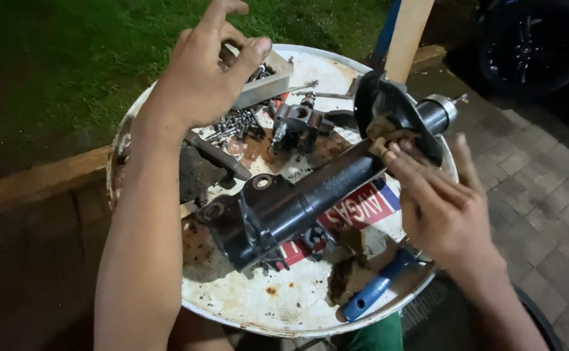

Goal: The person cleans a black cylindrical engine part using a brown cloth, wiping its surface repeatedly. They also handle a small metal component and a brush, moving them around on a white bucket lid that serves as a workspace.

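Observation:
A black shock absorber strut (297, 201) lies diagonally across a round, rusty white drum top (265, 302), its spring seat plate (388, 107) and silver rod end pointing to the upper right. My right hand (437, 205) presses a small brownish piece (381, 130) against the strut body just below the seat plate. My left hand (200, 71) hovers over a small grey tray (268, 81) at the far side, fingers spread, holding nothing that I can see.
Loose bolts and nuts (236, 123), a grey metal bracket (297, 123), a dark flat block (200, 172) and a blue-handled tool (375, 289) lie on the drum top. Grass is at the upper left, paving bricks at the right, a car wheel (535, 42) at the top right.

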